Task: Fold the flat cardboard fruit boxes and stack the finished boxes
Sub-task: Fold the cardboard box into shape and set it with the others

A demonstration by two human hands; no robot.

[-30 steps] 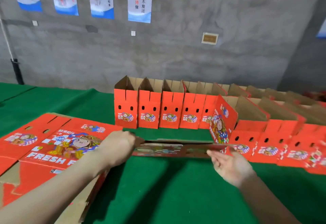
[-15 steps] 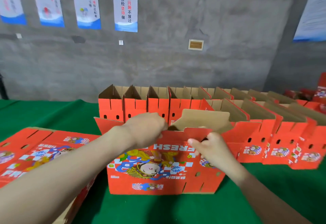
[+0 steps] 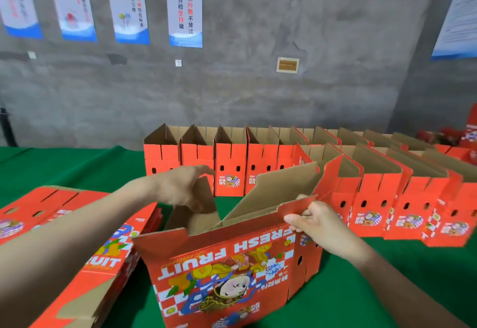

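A red fruit box (image 3: 227, 271) with a cartoon print and "FRESH FRUIT" upside down stands on the green table in front of me, its top flaps up and its brown inside showing. My left hand (image 3: 185, 188) grips the brown left end flap at the box's top. My right hand (image 3: 315, 224) pinches the red flap at the top right corner. A pile of flat red boxes (image 3: 77, 237) lies at the left under my left forearm.
Two rows of folded open-topped red boxes (image 3: 258, 162) stand side by side from the table's middle to the far right. The green table cloth (image 3: 64, 165) runs to a grey concrete wall hung with posters (image 3: 184, 5).
The flat box rose upright from the table and has opened into a box shape. My left hand moved inside onto the end flap; my right hand now holds the right corner flap.
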